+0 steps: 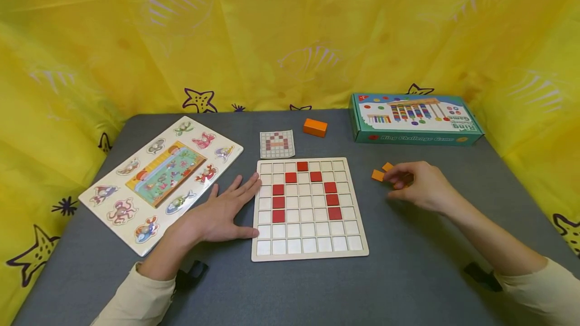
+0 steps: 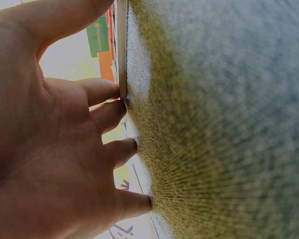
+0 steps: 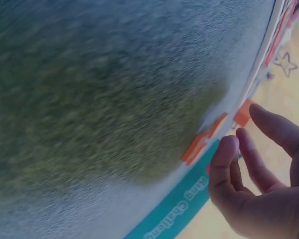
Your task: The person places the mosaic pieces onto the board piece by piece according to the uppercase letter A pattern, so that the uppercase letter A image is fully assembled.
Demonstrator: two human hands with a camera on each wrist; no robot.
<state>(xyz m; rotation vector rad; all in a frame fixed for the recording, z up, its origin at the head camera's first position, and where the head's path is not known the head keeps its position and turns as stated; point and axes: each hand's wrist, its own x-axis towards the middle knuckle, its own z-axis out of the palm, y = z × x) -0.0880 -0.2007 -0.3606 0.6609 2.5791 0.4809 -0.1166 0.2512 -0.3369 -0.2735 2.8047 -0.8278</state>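
Note:
A pale wooden grid board [image 1: 309, 255] lies in the middle of the table, with several red square tiles [image 1: 302, 166] forming an arch. My left hand [image 1: 222, 215] lies with fingers spread at the board's left side, thumb and fingertips against its edge; in the left wrist view the hand [image 2: 55, 134] touches that edge. To the right of the board, my right hand [image 1: 419, 185] hovers beside two flat orange tiles [image 1: 378, 175]. In the right wrist view, the hand's [image 3: 259, 169] fingers bend loosely, thumb apart, with no held thing visible; the orange tiles [image 3: 194, 149] lie just beyond.
A small pattern card [image 1: 277, 144] lies behind the board, beside an orange block [image 1: 314, 128]. At the back right stands a green Ring Challenge Game box [image 1: 417, 118]. A sea-animal puzzle board [image 1: 160, 185] lies at left. Yellow cloth [image 1: 272, 39] surrounds the grey table.

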